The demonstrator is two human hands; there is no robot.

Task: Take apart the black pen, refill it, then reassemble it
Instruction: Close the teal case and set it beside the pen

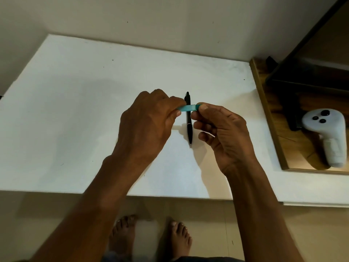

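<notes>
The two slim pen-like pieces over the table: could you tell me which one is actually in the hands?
The teal piece, pinched at its ends by the left hand and right hand. The black pen lies on the white table, crossing beneath it.

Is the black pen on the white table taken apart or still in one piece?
In one piece: the black pen lies whole, tip and clicker attached, on the white table.

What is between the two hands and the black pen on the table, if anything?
A teal piece, held between the left hand and the right hand, crosses in front of the black pen. The pen lies on the white table and neither hand grips it. Nothing else visible blocks it.
</notes>
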